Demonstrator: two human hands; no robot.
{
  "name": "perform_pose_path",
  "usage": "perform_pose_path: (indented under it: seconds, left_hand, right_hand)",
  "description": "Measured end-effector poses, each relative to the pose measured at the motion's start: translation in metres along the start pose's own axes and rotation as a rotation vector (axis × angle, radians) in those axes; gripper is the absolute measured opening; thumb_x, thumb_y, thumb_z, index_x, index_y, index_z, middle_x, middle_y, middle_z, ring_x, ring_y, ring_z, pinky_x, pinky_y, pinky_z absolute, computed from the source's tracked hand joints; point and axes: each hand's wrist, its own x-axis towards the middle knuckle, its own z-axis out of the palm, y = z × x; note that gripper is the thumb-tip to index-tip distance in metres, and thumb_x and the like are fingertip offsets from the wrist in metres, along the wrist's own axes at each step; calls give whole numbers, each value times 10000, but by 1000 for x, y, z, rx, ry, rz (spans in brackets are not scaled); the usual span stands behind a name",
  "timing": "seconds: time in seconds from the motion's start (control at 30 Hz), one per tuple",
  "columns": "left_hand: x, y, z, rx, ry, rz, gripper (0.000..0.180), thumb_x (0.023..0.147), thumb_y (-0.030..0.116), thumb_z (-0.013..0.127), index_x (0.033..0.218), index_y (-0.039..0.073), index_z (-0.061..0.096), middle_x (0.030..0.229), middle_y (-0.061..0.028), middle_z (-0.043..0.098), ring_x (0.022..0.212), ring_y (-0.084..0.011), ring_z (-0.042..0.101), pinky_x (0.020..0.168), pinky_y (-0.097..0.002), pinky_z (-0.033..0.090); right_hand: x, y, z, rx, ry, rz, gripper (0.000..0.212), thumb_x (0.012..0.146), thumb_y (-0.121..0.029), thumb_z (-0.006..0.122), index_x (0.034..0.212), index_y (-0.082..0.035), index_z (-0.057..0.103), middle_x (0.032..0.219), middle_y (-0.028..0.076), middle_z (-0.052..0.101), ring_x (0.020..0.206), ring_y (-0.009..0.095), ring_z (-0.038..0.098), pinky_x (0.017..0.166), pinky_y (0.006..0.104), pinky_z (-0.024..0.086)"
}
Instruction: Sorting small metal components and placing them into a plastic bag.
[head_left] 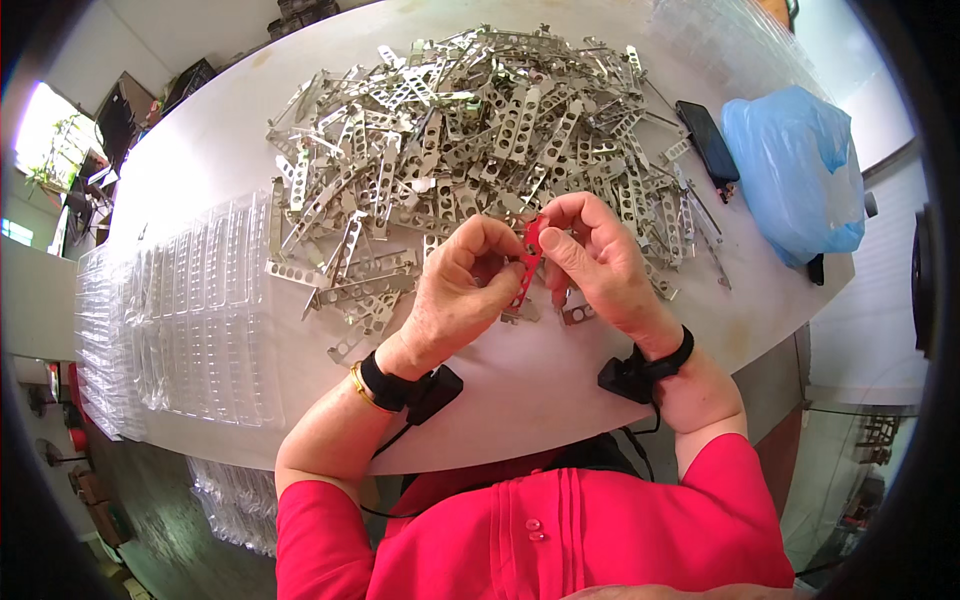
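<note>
Between my two hands is a narrow perforated metal strip point(526, 278) that looks red on the side facing me. My left hand point(458, 290) pinches its lower part between thumb and fingers. Near its upper end, my right hand point(604, 262) grips it with thumb and index finger. Both hands are raised over the near edge of a large heap of silvery perforated metal strips point(430, 150), which lie tangled in all directions. A few loose strips lie just beneath my fingers, partly hidden by them.
Clear plastic trays point(215, 310) are stacked on the left of the white table point(540, 385). At the right sit a blue plastic bag point(790, 170) and a black phone point(706, 142). More clear plastic point(735, 45) lies at the far right. Cables hang from black wrist devices.
</note>
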Motion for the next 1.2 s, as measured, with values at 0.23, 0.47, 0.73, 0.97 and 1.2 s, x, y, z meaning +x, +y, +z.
perform_pose_path:
  seconds: [0.23, 0.47, 0.73, 0.97, 1.2]
  left_hand:
    - [-1, -2, 1, 1, -38, 5, 143, 874, 8, 644, 996, 32, 572, 840, 32, 579, 688, -15, 516, 603, -190, 441]
    - [0, 3, 0, 11, 11, 20, 211, 871, 43, 669, 1056, 23, 569, 924, 1, 608, 751, -40, 549, 640, -214, 469]
    - [2, -1, -4, -121, -68, 15, 443, 904, 50, 659, 1280, 20, 427, 1182, -91, 570, 859, -85, 594, 583, -187, 473]
    - [3, -3, -1, -228, -26, 3, 402, 907, 0, 652, 1255, 13, 452, 1104, -73, 596, 867, -93, 603, 703, -214, 508]
    - [4, -5, -5, -170, 134, 40, 238, 951, 23, 632, 1170, 5, 543, 920, -28, 631, 797, -80, 607, 718, -221, 509]
  right_hand:
    - [-1, 2, -1, 8, -62, -15, 145, 993, -171, 620, 1061, -47, 584, 838, -4, 611, 632, 37, 571, 550, 203, 479]
    - [1, 4, -4, 23, 28, -90, 127, 1001, -155, 598, 1048, -41, 569, 846, 18, 621, 632, 64, 615, 559, 218, 498]
    - [4, 3, -12, 233, 178, -230, 175, 1018, -158, 557, 1098, -3, 536, 918, 84, 629, 663, 123, 643, 639, 293, 580]
    - [3, 6, -10, 182, 163, -315, 152, 1029, -145, 536, 1122, -25, 520, 867, 65, 639, 685, 131, 647, 673, 267, 546]
    - [4, 6, -8, 69, 137, -319, 122, 1026, -114, 540, 1115, -31, 532, 879, 46, 639, 724, 109, 639, 691, 258, 538]
